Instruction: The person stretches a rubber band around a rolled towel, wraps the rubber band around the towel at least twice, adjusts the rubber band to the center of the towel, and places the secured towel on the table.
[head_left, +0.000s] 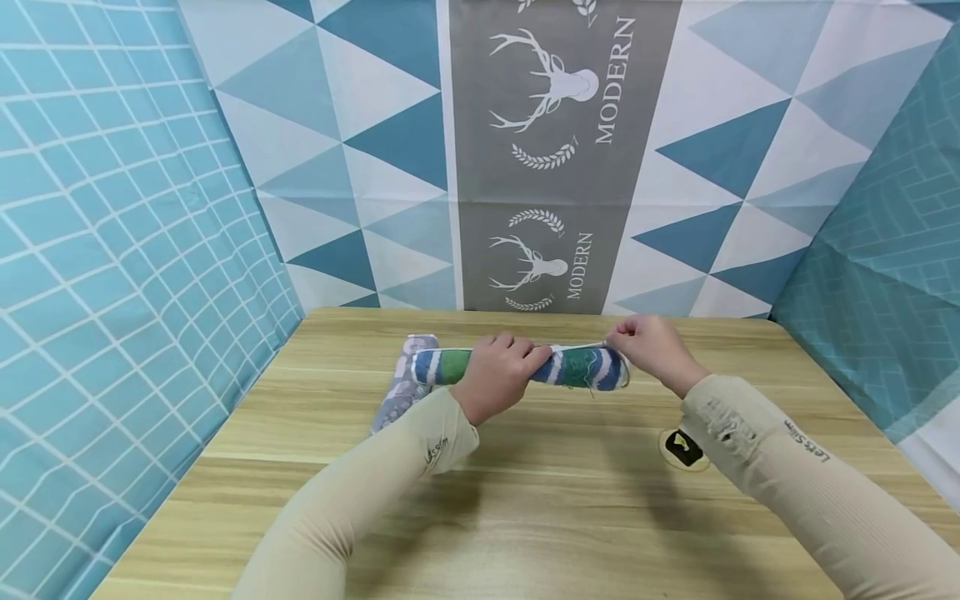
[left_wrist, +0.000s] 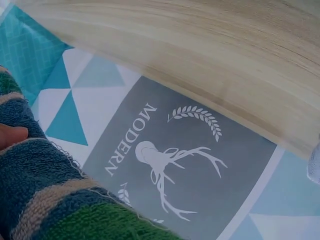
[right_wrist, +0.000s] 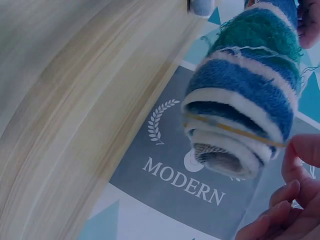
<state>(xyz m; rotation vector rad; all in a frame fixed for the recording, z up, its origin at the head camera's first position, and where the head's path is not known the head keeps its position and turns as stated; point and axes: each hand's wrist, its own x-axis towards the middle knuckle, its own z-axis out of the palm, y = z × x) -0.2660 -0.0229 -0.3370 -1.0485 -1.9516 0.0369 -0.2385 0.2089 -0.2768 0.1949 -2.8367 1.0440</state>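
A rolled striped towel [head_left: 577,367] in blue, green and white is held up over the table, roughly level. My left hand [head_left: 498,371] grips the roll around its middle; in the left wrist view only a thumb tip [left_wrist: 14,135] shows on the cloth. At the roll's right end, my right hand [head_left: 651,346] pinches with thumb and forefinger. A thin yellowish-brown elastic band [right_wrist: 235,131] stretches across the spiral end of the roll to those fingertips in the right wrist view. Loose threads hang from the green stripe.
A grey patterned cloth roll [head_left: 401,387] lies on the wooden table [head_left: 525,508], left of the striped towel and partly behind the left forearm. A round black-centred disc [head_left: 683,450] sits near the right forearm. Printed cloth walls [head_left: 540,183] enclose the table's back and sides.
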